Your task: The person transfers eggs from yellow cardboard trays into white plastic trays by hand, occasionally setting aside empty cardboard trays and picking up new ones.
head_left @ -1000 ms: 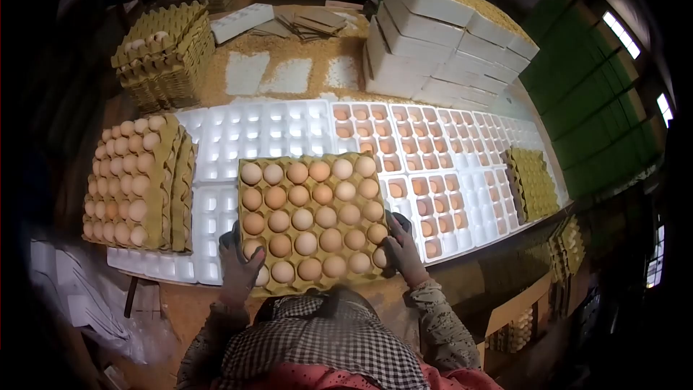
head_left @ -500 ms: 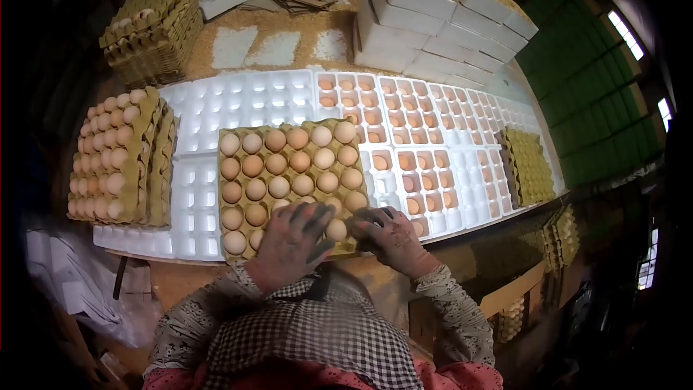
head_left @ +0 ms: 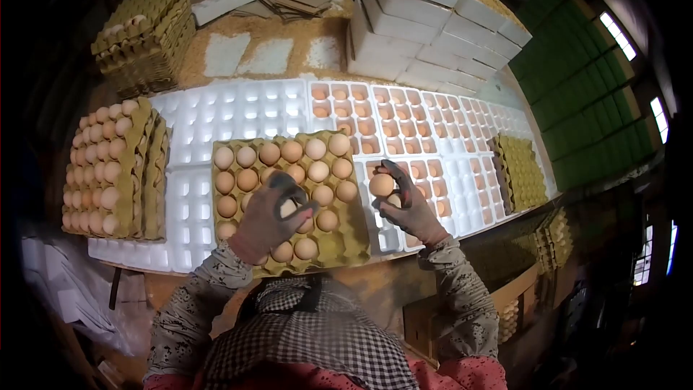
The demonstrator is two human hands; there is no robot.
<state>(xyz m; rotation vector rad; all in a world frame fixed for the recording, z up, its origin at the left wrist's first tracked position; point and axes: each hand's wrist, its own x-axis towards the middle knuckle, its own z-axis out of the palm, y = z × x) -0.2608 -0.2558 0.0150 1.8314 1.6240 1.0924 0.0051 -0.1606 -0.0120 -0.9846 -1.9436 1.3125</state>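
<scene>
My right hand [head_left: 414, 214], in a grey glove, is above the white foam trays, just right of the pulp egg tray [head_left: 352, 237]. Its fingers are closed round two eggs, a brown egg [head_left: 381, 185] and a paler egg [head_left: 394, 201] partly hidden by the thumb. Over the middle of the pulp tray, my gloved left hand [head_left: 261, 220] curls round a pale egg [head_left: 289, 208]; whether it holds more is hidden. Brown eggs [head_left: 315, 148] stand in rows in the pulp tray, and several cells at its near right corner are bare.
White foam trays [head_left: 173, 166] line the table, those toward the right partly filled with eggs. At left leans a stack of full pulp trays [head_left: 148, 173]. Another pulp tray [head_left: 523, 173] stands at right. White boxes [head_left: 411, 29] and piled pulp trays [head_left: 137, 50] are behind.
Both hands have left the near edge of the pulp tray with eggs. My right hand moved up and right over the foam trays; my left moved slightly up and left. More tray cells show bare.
</scene>
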